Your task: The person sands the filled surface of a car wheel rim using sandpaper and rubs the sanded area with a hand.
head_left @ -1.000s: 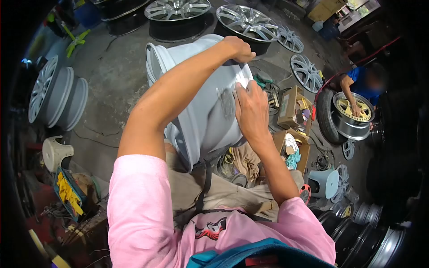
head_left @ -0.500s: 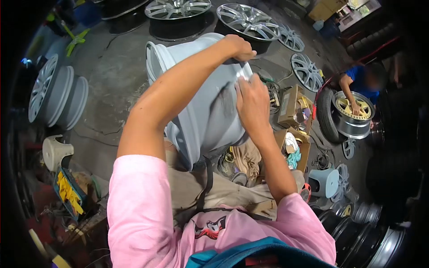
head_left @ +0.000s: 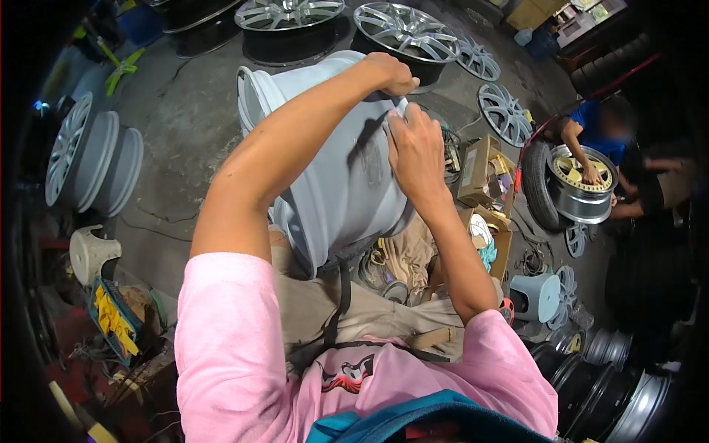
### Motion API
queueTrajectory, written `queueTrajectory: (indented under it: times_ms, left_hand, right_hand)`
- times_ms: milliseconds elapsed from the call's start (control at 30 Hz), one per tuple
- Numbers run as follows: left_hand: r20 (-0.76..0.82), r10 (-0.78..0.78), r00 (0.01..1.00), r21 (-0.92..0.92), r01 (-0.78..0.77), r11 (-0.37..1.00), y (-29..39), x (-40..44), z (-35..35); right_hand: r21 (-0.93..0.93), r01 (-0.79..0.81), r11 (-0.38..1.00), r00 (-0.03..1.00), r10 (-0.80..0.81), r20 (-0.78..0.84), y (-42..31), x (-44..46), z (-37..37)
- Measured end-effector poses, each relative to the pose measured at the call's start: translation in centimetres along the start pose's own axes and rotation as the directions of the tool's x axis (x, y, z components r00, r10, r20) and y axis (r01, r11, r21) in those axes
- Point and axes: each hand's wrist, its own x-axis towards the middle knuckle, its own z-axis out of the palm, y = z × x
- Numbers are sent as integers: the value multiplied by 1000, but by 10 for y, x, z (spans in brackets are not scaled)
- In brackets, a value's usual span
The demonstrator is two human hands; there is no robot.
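Note:
A large grey wheel rim [head_left: 343, 177] lies on its side across my lap, with a darker rubbed patch on its barrel. My left hand [head_left: 394, 74] is curled over the rim's upper far edge, its fingers folded round it. Against the right part of the barrel, beside the dark patch, my right hand [head_left: 417, 151] has its fingers bent and pressed together at the edge; whatever lies under the fingertips is hidden.
Silver wheels [head_left: 406, 33] stand beyond the rim, grey ones [head_left: 118, 162] at the left. Cardboard boxes [head_left: 476, 177] and a blue stool [head_left: 543, 297] are at the right. A person in blue [head_left: 602, 136] handles a gold-centred wheel [head_left: 583, 188]; another person's limbs show beside them.
My right hand has shifted slightly up along the rim's edge. My left hand keeps its hold. Another person's arm and leg have come into view at the right.

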Motion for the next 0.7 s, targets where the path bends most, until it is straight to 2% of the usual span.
queueTrajectory:
  times_ms: [167, 267, 433, 500, 567, 700]
  left_hand:
    - [16, -15, 1000, 24, 14, 1000, 0, 4, 5]
    - [29, 23, 999, 17, -24, 1000, -1, 5, 1]
    - [11, -15, 1000, 36, 15, 999, -1, 3, 0]
    - [-7, 4, 1000, 13, -3, 1000, 0, 4, 3]
    - [31, 17, 999, 14, -18, 1000, 3, 5, 3]
    - [31, -42, 999, -7, 42, 999, -1, 0, -3]
  right_hand:
    - [-59, 85, 995, 994, -80, 77, -3, -28, -20]
    - [-51, 127, 991, 990, -124, 65, 6, -6, -10]
    - [-33, 158, 987, 986, -157, 53, 5, -26, -17]
    - [25, 138, 990, 990, -138, 24, 3, -31, -15]
    - [1, 121, 993, 992, -121, 23, 4, -19, -9]
    - [68, 57, 996, 997, -53, -65, -1, -26, -1]
